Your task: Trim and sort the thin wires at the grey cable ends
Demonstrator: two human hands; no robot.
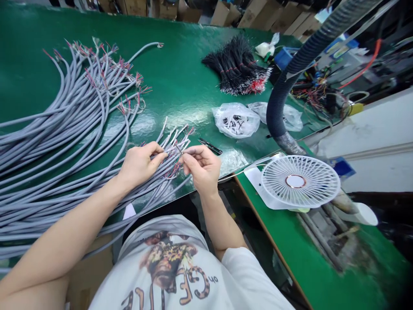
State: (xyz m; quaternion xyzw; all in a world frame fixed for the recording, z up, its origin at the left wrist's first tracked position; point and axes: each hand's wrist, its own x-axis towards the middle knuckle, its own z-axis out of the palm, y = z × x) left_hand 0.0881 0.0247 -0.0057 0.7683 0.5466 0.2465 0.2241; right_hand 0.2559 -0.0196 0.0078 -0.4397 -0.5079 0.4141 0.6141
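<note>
Left hand [140,165] grip clamped on grey sheathed cables [171,140]; right hand [200,165] grip pinched together on a fine wire [178,149], working close against the left

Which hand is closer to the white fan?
The right hand is nearer, left of the white fan; the left hand sits farther away, beyond the right hand.

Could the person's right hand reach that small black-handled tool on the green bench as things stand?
Probably yes, once it lets go. The right hand is pinching a thin wire, and the small black-handled tool lies just beyond it on the green bench, with nothing visible in between.
</note>
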